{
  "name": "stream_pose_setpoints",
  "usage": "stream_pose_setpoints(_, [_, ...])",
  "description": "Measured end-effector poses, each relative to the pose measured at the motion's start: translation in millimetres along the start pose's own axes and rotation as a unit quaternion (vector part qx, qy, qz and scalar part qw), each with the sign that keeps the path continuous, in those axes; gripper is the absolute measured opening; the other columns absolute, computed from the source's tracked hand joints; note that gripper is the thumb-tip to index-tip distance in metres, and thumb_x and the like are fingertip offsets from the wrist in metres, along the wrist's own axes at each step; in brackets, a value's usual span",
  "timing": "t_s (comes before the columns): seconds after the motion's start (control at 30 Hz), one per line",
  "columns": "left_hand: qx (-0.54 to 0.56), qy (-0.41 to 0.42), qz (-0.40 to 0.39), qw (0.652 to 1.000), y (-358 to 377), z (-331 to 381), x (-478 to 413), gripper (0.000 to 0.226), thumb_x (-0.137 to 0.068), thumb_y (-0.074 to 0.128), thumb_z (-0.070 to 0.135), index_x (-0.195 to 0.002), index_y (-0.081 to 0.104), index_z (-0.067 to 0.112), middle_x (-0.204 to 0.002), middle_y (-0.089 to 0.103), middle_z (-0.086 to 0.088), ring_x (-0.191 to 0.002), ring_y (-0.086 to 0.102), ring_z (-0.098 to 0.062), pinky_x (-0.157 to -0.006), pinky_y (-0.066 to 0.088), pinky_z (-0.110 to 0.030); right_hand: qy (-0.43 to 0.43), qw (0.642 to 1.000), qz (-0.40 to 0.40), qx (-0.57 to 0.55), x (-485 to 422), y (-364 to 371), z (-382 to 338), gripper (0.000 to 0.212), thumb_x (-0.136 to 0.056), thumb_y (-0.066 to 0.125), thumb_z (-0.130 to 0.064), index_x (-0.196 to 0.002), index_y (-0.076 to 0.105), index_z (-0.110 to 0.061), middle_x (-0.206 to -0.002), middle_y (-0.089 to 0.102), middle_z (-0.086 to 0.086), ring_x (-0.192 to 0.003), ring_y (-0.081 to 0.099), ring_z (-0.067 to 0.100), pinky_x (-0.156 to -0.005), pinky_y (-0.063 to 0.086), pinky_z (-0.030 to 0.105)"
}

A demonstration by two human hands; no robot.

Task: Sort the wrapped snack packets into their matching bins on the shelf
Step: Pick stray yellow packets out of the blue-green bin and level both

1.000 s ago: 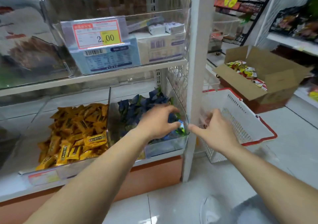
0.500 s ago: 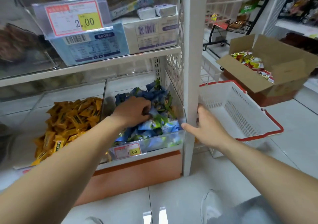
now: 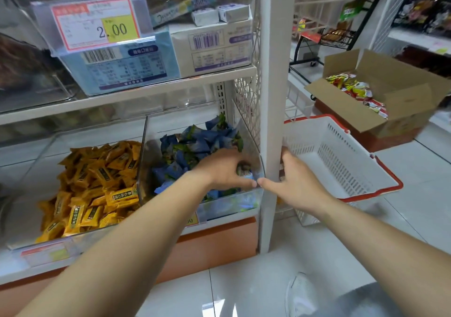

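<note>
Landmark: white upright post (image 3: 273, 112) of the shelf unit.

Immediately left of the post, lower shelf — clear bin (image 3: 253, 160) filled with blue wrapped packets (image 3: 195, 146). Left hand (image 3: 223, 170) inside that bin, at its corner nearest the post, fingers curled down over a few packets; closed around a small packet, its wrapper just visible under the fingers. Thumb tip at the bin's front rim.

Further left of the post, same shelf, a second clear bin (image 3: 31, 246) heaped with yellow wrapped packets (image 3: 95, 187), separated from the blue ones by a transparent divider.

Right hand (image 3: 296, 183) against the post at the blue bin's height, thumb extended across the front face of the post, nearly meeting the left thumb. Fingers behind the post's far side and out of sight — grasp cannot be told; nothing seen in it.

Just right of the post: white basket with red rim (image 3: 341, 160), tilted, interior bare where visible.

Further right of the post and behind the basket: open cardboard box (image 3: 405, 102) on the floor, holding red-and-yellow packets (image 3: 351, 87).

Above the blue bin, left of the post: upper shelf with light boxes (image 3: 210, 46) and a price tag reading 2.00 (image 3: 97, 21).
</note>
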State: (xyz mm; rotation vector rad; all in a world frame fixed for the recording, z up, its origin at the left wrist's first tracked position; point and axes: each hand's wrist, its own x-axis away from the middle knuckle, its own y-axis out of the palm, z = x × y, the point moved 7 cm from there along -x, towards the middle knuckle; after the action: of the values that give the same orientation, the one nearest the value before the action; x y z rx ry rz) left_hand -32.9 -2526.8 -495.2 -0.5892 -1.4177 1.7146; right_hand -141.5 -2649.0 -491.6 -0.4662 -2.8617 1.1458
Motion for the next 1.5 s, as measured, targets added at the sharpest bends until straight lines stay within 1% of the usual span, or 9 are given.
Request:
stream_pose_setpoints(0.23, [-0.097, -0.013, 0.031, 0.995, -13, -46, 15, 0.031, -0.083, 0.061, 0.055, -0.104, 0.065, 0.034, -0.085, 0.055, 0.008, -0.095, 0.049, -0.019, -0.067, 0.040, -0.033, 0.000, 1.000, -0.006, 0.003, -2, 1, 3, 0.062, -0.080, 0.074, -0.048, -0.131, 0.045, -0.027, -0.123, 0.059, -0.005, -0.110, 0.059, 0.017, -0.095, 0.052, 0.042])
stream_pose_setpoints(0.4, [-0.238, -0.104, 0.002, 0.966, -40, -77, 24, 0.030, -0.087, 0.058, 0.049, -0.113, 0.065, 0.035, -0.103, 0.067, 0.003, -0.107, 0.058, -0.023, -0.101, 0.034, -0.043, -0.002, 1.000, -0.010, 0.004, -2, 1, 2, 0.064, -0.080, 0.075, -0.048, -0.132, 0.044, -0.027, -0.124, 0.059, -0.005, -0.110, 0.059, 0.016, -0.094, 0.053, 0.041])
stream_pose_setpoints(0.5, [-0.261, -0.139, -0.048, 0.954, -47, -73, 18, 0.018, -0.085, 0.062, 0.038, -0.095, 0.064, 0.023, -0.087, 0.064, 0.003, -0.088, 0.059, -0.023, -0.096, 0.036, -0.044, -0.002, 1.000, -0.005, 0.012, -3, 0, 2, 0.065, -0.079, 0.074, -0.049, -0.133, 0.043, -0.028, -0.125, 0.058, -0.006, -0.112, 0.058, 0.016, -0.095, 0.052, 0.041])
stream_pose_setpoints(0.7, [0.032, -0.044, 0.045, 0.998, -39, -18, -12, 0.028, -0.087, 0.062, 0.038, -0.110, 0.063, 0.023, -0.107, 0.064, 0.002, -0.095, 0.060, -0.019, -0.085, 0.053, -0.041, -0.006, 1.000, -0.004, 0.013, -3, 0, 2, 0.065, -0.078, 0.074, -0.051, -0.132, 0.043, -0.032, -0.122, 0.058, -0.008, -0.108, 0.059, 0.015, -0.093, 0.053, 0.041])
stream_pose_setpoints(0.87, [0.001, -0.098, -0.025, 0.995, 9, -28, -12, 0.065, -0.070, 0.059, 0.079, -0.109, 0.057, 0.028, -0.105, 0.054, 0.009, -0.094, 0.055, -0.016, -0.079, 0.051, -0.036, -0.008, 1.000, 0.001, 0.019, -4, -1, 2, 0.065, -0.075, 0.073, -0.053, -0.129, 0.044, -0.032, -0.121, 0.059, -0.007, -0.109, 0.059, 0.016, -0.092, 0.052, 0.043])
stream_pose_setpoints(1.17, [-0.117, -0.069, -0.161, 0.978, -15, -54, 14, 0.042, -0.081, 0.064, 0.067, -0.106, 0.070, 0.034, -0.102, 0.063, 0.016, -0.093, 0.059, -0.011, -0.077, 0.050, -0.033, -0.014, 1.000, -0.004, 0.015, -3, 0, 3, 0.065, -0.079, 0.074, -0.050, -0.133, 0.044, -0.031, -0.124, 0.058, -0.006, -0.112, 0.057, 0.016, -0.096, 0.051, 0.043])
stream_pose_setpoints(1.23, [-0.150, -0.067, -0.187, 0.969, -22, -51, 11, 0.036, -0.080, 0.066, 0.065, -0.085, 0.072, 0.030, -0.084, 0.067, 0.012, -0.080, 0.061, -0.014, -0.068, 0.049, -0.033, -0.017, 1.000, -0.002, 0.013, -3, 0, 2, 0.064, -0.079, 0.074, -0.050, -0.133, 0.044, -0.032, -0.123, 0.058, -0.007, -0.112, 0.057, 0.015, -0.096, 0.051, 0.042])
stream_pose_setpoints(1.4, [-0.005, -0.057, -0.078, 0.995, -27, -20, -16, 0.031, -0.083, 0.066, 0.043, -0.077, 0.072, 0.014, -0.067, 0.064, 0.004, -0.060, 0.057, -0.016, -0.059, 0.044, -0.032, -0.014, 1.000, -0.002, 0.015, -3, 0, 2, 0.064, -0.079, 0.073, -0.051, -0.133, 0.043, -0.033, -0.123, 0.058, -0.008, -0.112, 0.056, 0.014, -0.096, 0.051, 0.042])
stream_pose_setpoints(1.5, [0.088, -0.083, 0.029, 0.992, -16, -18, -27, 0.023, -0.088, 0.065, 0.032, -0.104, 0.070, 0.016, -0.101, 0.071, -0.001, -0.090, 0.066, -0.017, -0.081, 0.055, -0.038, -0.007, 1.000, -0.005, 0.007, -3, 1, 4, 0.063, -0.077, 0.073, -0.051, -0.131, 0.045, -0.033, -0.123, 0.058, -0.008, -0.110, 0.058, 0.014, -0.094, 0.052, 0.041])
